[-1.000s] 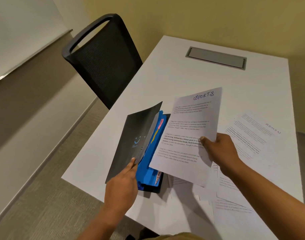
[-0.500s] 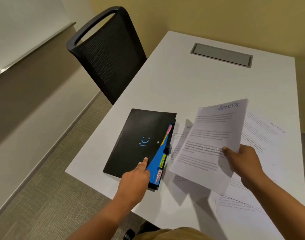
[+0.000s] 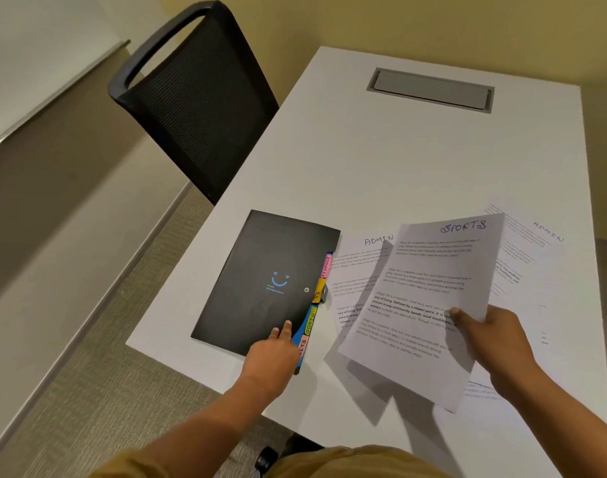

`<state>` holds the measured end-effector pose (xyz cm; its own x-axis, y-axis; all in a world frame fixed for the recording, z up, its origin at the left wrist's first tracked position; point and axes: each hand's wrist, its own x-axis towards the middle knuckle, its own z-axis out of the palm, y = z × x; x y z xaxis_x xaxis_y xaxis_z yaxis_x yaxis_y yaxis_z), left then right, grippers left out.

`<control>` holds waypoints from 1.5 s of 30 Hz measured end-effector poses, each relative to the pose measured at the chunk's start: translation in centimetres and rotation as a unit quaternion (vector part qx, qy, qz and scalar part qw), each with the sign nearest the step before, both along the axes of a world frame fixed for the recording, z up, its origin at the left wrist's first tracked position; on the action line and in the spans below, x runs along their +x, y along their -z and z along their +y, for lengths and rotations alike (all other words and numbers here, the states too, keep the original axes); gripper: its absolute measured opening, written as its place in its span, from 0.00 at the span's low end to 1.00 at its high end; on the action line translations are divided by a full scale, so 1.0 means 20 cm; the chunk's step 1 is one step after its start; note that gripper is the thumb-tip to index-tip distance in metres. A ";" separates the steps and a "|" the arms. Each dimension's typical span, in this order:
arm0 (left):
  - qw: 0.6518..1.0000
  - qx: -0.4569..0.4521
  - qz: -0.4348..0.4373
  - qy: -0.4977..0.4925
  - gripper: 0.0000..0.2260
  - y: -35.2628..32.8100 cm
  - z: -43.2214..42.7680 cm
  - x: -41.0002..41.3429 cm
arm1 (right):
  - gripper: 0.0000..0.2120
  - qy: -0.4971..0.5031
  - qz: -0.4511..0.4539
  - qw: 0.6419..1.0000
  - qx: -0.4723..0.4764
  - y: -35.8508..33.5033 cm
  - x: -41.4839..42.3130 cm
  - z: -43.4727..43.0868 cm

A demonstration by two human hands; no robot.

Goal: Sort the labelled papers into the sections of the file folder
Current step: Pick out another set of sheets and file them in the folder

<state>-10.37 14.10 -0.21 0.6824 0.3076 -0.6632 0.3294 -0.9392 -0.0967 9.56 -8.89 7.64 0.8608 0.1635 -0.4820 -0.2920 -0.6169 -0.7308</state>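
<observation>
A black file folder (image 3: 260, 281) with a blue smiley lies closed near the table's left edge. Coloured section tabs (image 3: 318, 291) stick out along its right side. My left hand (image 3: 273, 353) rests on the folder's near right corner, fingertips on the cover beside the tabs. My right hand (image 3: 495, 339) holds a sheet headed SPORTS (image 3: 422, 305) above the table, to the right of the folder. Under it lie a sheet headed ADMIN (image 3: 357, 267) and another ADMIN sheet (image 3: 536, 250) farther right.
A black mesh chair (image 3: 198, 98) stands at the table's left side. A grey cable hatch (image 3: 429, 89) sits in the white table (image 3: 381, 160) at the back. More papers (image 3: 484, 388) lie near the front right edge.
The folder's cover, lifted a second ago, has come down flat. My right hand has pulled the SPORTS sheet away from the folder to the right. An ADMIN sheet is now uncovered beside the folder.
</observation>
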 end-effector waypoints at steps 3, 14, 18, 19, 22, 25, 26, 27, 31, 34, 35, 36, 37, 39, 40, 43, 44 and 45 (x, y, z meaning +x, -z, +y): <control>1.000 0.007 0.000 0.002 0.29 -0.02 0.00 0.01 | 0.12 0.003 0.002 1.000 0.002 -0.01 0.00 -0.01; 0.980 0.037 -0.181 -0.074 0.06 -0.21 0.14 -0.12 | 0.13 -0.004 -0.009 0.998 0.057 -0.12 0.02 0.11; 0.967 0.032 -0.225 -0.115 0.03 -0.25 0.15 -0.16 | 0.14 -0.034 -0.030 0.997 0.068 -0.16 0.04 0.26; 0.965 0.025 -0.230 -0.121 0.03 -0.27 0.13 -0.16 | 0.14 -0.047 -0.036 0.996 0.067 -0.17 0.04 0.29; 0.963 0.026 -0.241 -0.117 0.08 -0.32 0.10 -0.15 | 0.13 -0.085 -0.048 0.994 0.046 -0.16 0.04 0.40; 0.945 0.021 -0.295 -0.138 0.06 -0.34 0.07 -0.14 | 0.14 -0.114 -0.044 0.992 0.024 -0.14 0.03 0.48; 0.939 0.018 -0.318 -0.131 0.09 -0.33 0.07 -0.14 | 0.14 -0.125 -0.043 0.991 0.018 -0.13 0.02 0.50; 0.932 0.022 -0.340 -0.126 0.13 -0.32 0.07 -0.15 | 0.15 -0.134 -0.040 0.990 0.014 -0.12 0.01 0.52; 0.907 0.024 -0.395 -0.143 0.12 -0.29 0.06 -0.15 | 0.18 -0.161 -0.020 0.987 -0.003 -0.09 -0.03 0.57; 0.879 0.020 -0.443 -0.174 0.14 -0.26 0.06 -0.15 | 0.18 -0.182 -0.011 0.983 -0.019 -0.09 -0.06 0.58; 0.872 0.018 -0.455 -0.182 0.14 -0.25 0.07 -0.15 | 0.17 -0.188 -0.007 0.982 -0.025 -0.10 -0.06 0.58; 0.867 0.017 -0.462 -0.187 0.14 -0.24 0.07 -0.15 | 0.15 -0.195 -0.001 0.980 -0.031 -0.10 -0.06 0.58; 0.865 0.009 -0.464 -0.193 0.13 -0.23 0.07 -0.15 | 0.14 -0.200 0.006 0.979 -0.037 -0.11 -0.06 0.58; 0.862 -0.002 -0.464 -0.204 0.11 -0.23 0.08 -0.15 | 0.12 -0.208 0.019 0.977 -0.039 -0.13 -0.05 0.60; 0.860 -0.008 -0.466 -0.209 0.10 -0.23 0.08 -0.15 | 0.11 -0.208 0.026 0.977 -0.037 -0.14 -0.04 0.61; 0.851 -0.032 -0.474 -0.223 0.08 -0.24 0.09 -0.15 | 0.13 -0.206 0.041 0.977 -0.035 -0.15 -0.04 0.68; 0.848 -0.037 -0.479 -0.223 0.07 -0.24 0.09 -0.14 | 0.13 -0.209 0.044 0.976 -0.034 -0.15 -0.04 0.70; 0.848 -0.042 -0.481 -0.220 0.07 -0.24 0.10 -0.14 | 0.14 -0.213 0.048 0.975 -0.030 -0.14 -0.05 0.73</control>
<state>-13.16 16.02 4.65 0.7509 0.6522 0.1034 0.5384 -0.6954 0.4761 8.61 5.65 10.54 0.6717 0.4650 -0.5767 -0.0648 -0.7386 -0.6710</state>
